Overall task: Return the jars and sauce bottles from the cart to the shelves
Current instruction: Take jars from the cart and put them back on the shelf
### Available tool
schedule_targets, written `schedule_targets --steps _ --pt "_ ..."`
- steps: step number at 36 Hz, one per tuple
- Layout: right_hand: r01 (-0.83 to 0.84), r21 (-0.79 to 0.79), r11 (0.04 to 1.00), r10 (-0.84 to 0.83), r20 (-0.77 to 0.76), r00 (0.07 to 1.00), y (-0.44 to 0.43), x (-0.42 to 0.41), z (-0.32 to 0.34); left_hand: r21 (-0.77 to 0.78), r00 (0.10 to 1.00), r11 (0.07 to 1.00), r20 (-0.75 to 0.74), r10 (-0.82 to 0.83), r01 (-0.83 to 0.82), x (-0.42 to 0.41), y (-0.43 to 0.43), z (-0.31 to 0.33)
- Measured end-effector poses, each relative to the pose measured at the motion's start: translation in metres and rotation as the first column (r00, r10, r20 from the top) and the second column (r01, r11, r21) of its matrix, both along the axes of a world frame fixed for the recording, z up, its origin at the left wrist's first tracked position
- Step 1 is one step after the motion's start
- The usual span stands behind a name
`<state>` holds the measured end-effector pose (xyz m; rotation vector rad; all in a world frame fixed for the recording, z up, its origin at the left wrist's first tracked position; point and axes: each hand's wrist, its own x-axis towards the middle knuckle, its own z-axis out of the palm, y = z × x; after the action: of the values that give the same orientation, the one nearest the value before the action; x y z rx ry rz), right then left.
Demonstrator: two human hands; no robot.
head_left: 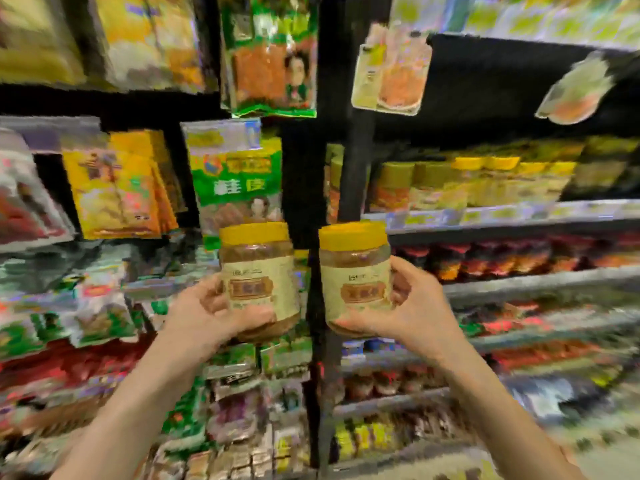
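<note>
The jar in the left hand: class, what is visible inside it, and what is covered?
Brown contents show through the clear wall of the jar above and below its cream label. The label, yellow lid and fingers of the left hand cover the rest.

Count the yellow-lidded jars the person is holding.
2. One clear yellow-lidded jar sits in the left hand, its twin in the right hand. Blurred shelf jars behind aren't counted.
</note>
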<state>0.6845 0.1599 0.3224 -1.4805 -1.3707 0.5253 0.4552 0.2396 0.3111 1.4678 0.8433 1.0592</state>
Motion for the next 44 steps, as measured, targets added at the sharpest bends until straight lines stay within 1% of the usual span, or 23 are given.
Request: schedule_targets --steps 5,9,14,17,23,28,34,39,44 --pt "0.18 0.042 0.983 -0.179 -0.031 0.983 -0.044 0.072 0.009 0.026 0.982 0.983 -0.061 -0.18 0.182 0.089 0.003 0.011" --pt "0.287 0.046 0.957 -0.284 -0.069 0.956 -0.07 0.121 0.013 0.051 0.951 0.951 -0.061 -0.303 0.306 0.156 0.006 0.014" --pt "0.396 0.072 0.916 -0.387 -0.111 0.915 -0.089 0.18 0.017 0.045 0.918 0.917 -0.035 -0.395 0.396 0.239 0.008 0.02" --pt "0.447 0.078 0.891 -0.438 -0.108 0.892 -0.095 0.216 0.021 0.057 0.888 0.886 -0.028 -0.459 0.46 0.284 0.012 0.023" --pt "0.516 0.111 0.849 -0.504 -0.118 0.856 -0.1 0.284 0.03 0.11 0.839 0.831 -0.058 -0.542 0.545 0.367 0.016 0.038" --pt "0.563 0.152 0.812 -0.549 -0.128 0.826 -0.1 0.337 0.033 0.14 0.826 0.814 -0.086 -0.557 0.564 0.425 0.018 0.051" --pt "0.588 0.184 0.788 -0.566 -0.159 0.809 -0.099 0.403 0.032 0.146 0.831 0.818 -0.071 -0.552 0.557 0.487 0.02 0.056" --pt "0.561 0.17 0.81 -0.549 -0.113 0.828 -0.095 0.465 0.033 0.13 0.842 0.832 -0.086 -0.533 0.54 0.535 0.02 0.057" --pt "0.45 0.169 0.877 -0.444 -0.074 0.893 -0.088 0.531 0.034 0.14 0.898 0.887 -0.051 -0.438 0.441 0.574 0.006 0.056"
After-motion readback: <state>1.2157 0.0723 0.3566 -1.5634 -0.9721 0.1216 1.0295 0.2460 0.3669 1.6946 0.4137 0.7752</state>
